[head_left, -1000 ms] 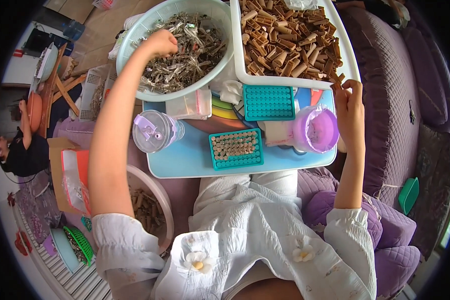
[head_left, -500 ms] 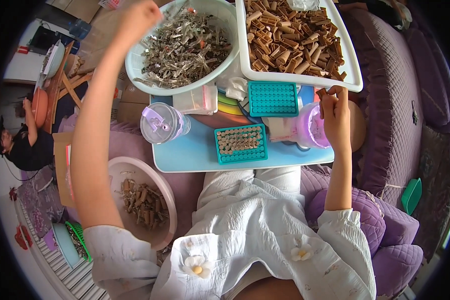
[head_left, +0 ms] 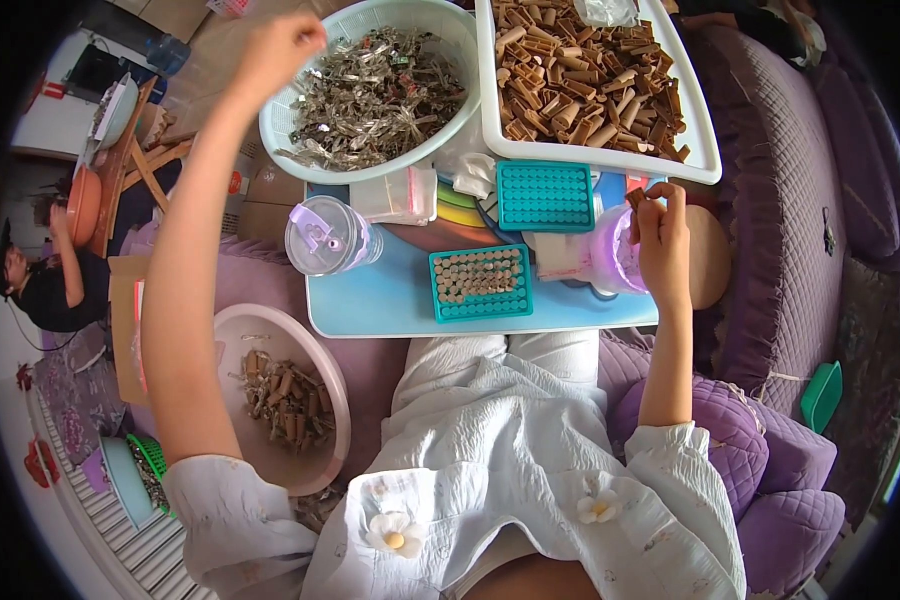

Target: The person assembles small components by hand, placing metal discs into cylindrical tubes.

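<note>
My left hand (head_left: 282, 50) is raised at the left rim of a pale green basket (head_left: 273, 130), its fingers curled together; whatever they may hold is hidden. Inside that basket lies a heap of clear, crinkled wrapper-like strips (head_left: 380, 100). My right hand (head_left: 662, 235) pinches a small brown curved piece (head_left: 634, 198) above a purple container (head_left: 610, 255). A white tray (head_left: 712, 165) behind it holds many similar brown pieces (head_left: 590, 85). Nearer me, a teal rack (head_left: 482, 312) is partly filled with small round tan-topped pieces (head_left: 475, 275). Another teal rack (head_left: 545, 195), with nothing seen in its holes, lies behind it.
A lidded clear cup (head_left: 330, 238) stands at the blue table's left edge, beside a clear plastic bag (head_left: 395, 195). Left of my lap, a pink basin (head_left: 232, 335) holds brown pieces and strips. Another person (head_left: 50, 275) sits far left. A purple quilted sofa (head_left: 785, 200) lies right.
My left hand has dipped slightly and its fingers have curled in further. My right hand has shifted a little down and left, still pinching the brown piece.
</note>
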The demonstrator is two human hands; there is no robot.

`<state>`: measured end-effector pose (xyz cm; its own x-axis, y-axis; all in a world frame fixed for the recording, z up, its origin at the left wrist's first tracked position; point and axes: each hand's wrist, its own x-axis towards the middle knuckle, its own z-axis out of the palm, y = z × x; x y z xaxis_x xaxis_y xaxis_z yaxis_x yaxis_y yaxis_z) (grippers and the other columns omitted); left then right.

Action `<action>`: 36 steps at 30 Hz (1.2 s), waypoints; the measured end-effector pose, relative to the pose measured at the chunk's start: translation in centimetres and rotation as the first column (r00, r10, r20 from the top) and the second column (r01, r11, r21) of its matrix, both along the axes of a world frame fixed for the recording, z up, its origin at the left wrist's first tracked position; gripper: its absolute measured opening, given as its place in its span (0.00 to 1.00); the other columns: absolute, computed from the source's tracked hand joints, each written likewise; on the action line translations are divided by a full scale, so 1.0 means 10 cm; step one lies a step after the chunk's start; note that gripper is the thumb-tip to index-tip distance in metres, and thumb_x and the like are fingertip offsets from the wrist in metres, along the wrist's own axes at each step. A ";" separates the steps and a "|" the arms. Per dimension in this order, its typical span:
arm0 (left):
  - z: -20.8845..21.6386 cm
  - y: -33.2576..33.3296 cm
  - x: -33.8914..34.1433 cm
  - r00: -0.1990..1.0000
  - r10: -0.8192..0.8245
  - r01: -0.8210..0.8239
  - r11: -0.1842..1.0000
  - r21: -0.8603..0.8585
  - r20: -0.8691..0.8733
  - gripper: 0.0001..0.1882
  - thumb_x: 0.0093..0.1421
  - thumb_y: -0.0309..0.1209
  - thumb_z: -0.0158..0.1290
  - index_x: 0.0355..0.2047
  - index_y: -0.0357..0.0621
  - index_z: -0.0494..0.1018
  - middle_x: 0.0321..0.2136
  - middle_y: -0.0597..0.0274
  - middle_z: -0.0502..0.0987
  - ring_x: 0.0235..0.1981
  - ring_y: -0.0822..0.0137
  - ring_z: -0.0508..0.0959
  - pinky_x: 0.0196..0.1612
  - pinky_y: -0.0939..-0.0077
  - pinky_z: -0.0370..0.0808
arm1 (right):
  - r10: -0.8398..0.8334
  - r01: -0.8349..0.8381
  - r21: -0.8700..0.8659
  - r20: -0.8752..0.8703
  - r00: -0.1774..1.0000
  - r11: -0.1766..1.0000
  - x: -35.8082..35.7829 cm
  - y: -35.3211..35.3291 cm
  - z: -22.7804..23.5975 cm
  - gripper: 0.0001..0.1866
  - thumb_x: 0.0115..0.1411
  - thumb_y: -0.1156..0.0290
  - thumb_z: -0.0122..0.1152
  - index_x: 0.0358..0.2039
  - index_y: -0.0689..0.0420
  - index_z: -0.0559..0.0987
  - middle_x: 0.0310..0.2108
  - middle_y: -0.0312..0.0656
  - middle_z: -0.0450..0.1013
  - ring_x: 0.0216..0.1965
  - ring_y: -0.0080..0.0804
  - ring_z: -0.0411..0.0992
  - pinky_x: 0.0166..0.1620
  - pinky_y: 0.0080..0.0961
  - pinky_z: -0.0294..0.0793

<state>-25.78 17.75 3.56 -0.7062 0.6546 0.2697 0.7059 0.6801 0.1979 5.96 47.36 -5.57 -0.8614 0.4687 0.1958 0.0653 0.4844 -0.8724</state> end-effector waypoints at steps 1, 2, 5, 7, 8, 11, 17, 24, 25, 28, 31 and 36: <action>-0.10 0.03 0.06 0.999 0.027 -0.030 0.998 0.064 0.044 0.07 0.49 0.33 0.50 0.27 0.43 0.71 0.23 0.62 0.74 0.26 0.70 0.74 0.31 0.78 0.68 | 0.003 -0.004 0.014 0.008 1.000 1.000 0.01 -0.01 0.00 0.05 0.56 0.76 0.41 0.33 0.62 0.61 0.12 0.38 0.62 0.13 0.24 0.61 0.19 0.20 0.61; -0.18 0.05 0.12 0.995 0.051 -0.062 0.990 0.127 0.091 0.06 0.48 0.31 0.50 0.27 0.43 0.71 0.23 0.61 0.75 0.25 0.66 0.74 0.31 0.76 0.69 | 0.003 -0.003 0.015 0.006 1.000 1.000 0.02 0.00 0.00 0.05 0.56 0.76 0.41 0.33 0.62 0.61 0.12 0.38 0.62 0.13 0.24 0.61 0.19 0.20 0.61; -0.31 -0.02 0.16 0.986 0.103 -0.136 0.951 0.277 0.131 0.07 0.48 0.31 0.49 0.27 0.42 0.70 0.23 0.61 0.74 0.26 0.67 0.74 0.31 0.77 0.69 | 0.014 -0.014 0.046 0.014 1.000 0.999 0.08 -0.04 0.01 0.05 0.56 0.76 0.41 0.33 0.62 0.62 0.12 0.39 0.63 0.14 0.24 0.62 0.19 0.20 0.60; -0.34 0.04 0.22 0.985 0.083 -0.113 0.971 0.209 0.151 0.07 0.49 0.30 0.49 0.28 0.42 0.70 0.23 0.61 0.74 0.26 0.67 0.74 0.32 0.76 0.69 | 0.009 -0.009 -0.001 0.007 1.000 1.000 0.07 -0.02 0.03 0.05 0.56 0.76 0.41 0.33 0.61 0.62 0.13 0.39 0.63 0.14 0.23 0.61 0.19 0.19 0.60; -0.35 0.07 0.24 0.983 0.066 -0.090 0.986 0.137 0.172 0.07 0.49 0.30 0.49 0.28 0.42 0.70 0.23 0.60 0.74 0.26 0.67 0.74 0.32 0.76 0.69 | 0.006 -0.006 -0.025 0.004 1.000 1.000 0.08 -0.02 0.03 0.05 0.56 0.76 0.41 0.33 0.61 0.62 0.13 0.39 0.63 0.14 0.23 0.61 0.19 0.19 0.60; -0.41 0.07 0.14 0.970 0.037 -0.052 0.997 0.054 0.240 0.07 0.48 0.30 0.49 0.27 0.41 0.70 0.22 0.63 0.73 0.26 0.71 0.73 0.31 0.78 0.68 | 0.052 -0.054 -0.071 -0.025 0.998 0.996 0.06 -0.07 0.05 0.05 0.56 0.76 0.41 0.33 0.61 0.61 0.13 0.39 0.63 0.14 0.23 0.61 0.19 0.19 0.60; -0.67 0.34 0.14 0.745 0.248 -0.021 0.937 -0.349 0.620 0.09 0.49 0.34 0.51 0.25 0.42 0.69 0.16 0.66 0.70 0.14 0.78 0.68 0.12 0.80 0.62 | 0.087 -0.087 0.010 0.015 0.996 0.996 0.10 -0.13 0.01 0.05 0.55 0.77 0.41 0.34 0.61 0.62 0.14 0.40 0.64 0.14 0.24 0.62 0.19 0.18 0.60; -1.05 0.30 -0.19 0.910 0.387 -0.354 0.913 -0.204 0.148 0.12 0.51 0.36 0.45 0.29 0.41 0.71 0.28 0.47 0.73 0.33 0.50 0.73 0.40 0.62 0.68 | 0.098 -0.099 0.012 0.051 0.994 0.995 0.11 -0.10 0.00 0.06 0.55 0.77 0.42 0.34 0.61 0.63 0.14 0.42 0.65 0.15 0.26 0.63 0.19 0.19 0.60; -1.07 0.25 -0.28 0.882 0.409 -0.357 0.904 -0.237 0.233 0.13 0.50 0.38 0.47 0.29 0.42 0.72 0.27 0.49 0.74 0.32 0.53 0.74 0.39 0.64 0.68 | 0.100 -0.100 0.015 0.049 0.994 0.995 0.10 -0.10 0.00 0.06 0.54 0.78 0.42 0.34 0.61 0.63 0.14 0.42 0.65 0.15 0.26 0.63 0.19 0.19 0.60; -1.20 0.25 -0.37 0.829 0.404 -0.337 0.913 -0.231 0.386 0.13 0.48 0.41 0.50 0.26 0.44 0.73 0.23 0.54 0.75 0.29 0.58 0.75 0.37 0.68 0.69 | 0.097 -0.098 0.017 0.045 0.994 0.995 0.10 -0.10 -0.02 0.07 0.54 0.78 0.43 0.34 0.61 0.63 0.14 0.42 0.65 0.14 0.27 0.63 0.19 0.20 0.60; -1.30 0.23 -0.41 0.826 0.381 -0.340 0.925 -0.171 0.416 0.14 0.45 0.44 0.52 0.24 0.46 0.74 0.19 0.60 0.75 0.25 0.65 0.75 0.35 0.72 0.69 | 0.110 -0.111 0.022 0.061 0.992 0.994 0.08 -0.13 0.01 0.07 0.53 0.79 0.43 0.34 0.61 0.63 0.14 0.43 0.65 0.14 0.28 0.63 0.19 0.20 0.60; -1.19 0.33 -0.40 0.816 0.428 -0.402 0.903 -0.149 0.389 0.11 0.42 0.40 0.52 0.23 0.50 0.74 0.17 0.64 0.75 0.22 0.68 0.75 0.32 0.75 0.70 | 0.115 -0.120 0.050 0.092 0.989 0.992 0.10 -0.09 0.03 0.06 0.54 0.79 0.43 0.34 0.62 0.63 0.14 0.43 0.65 0.15 0.27 0.64 0.20 0.19 0.61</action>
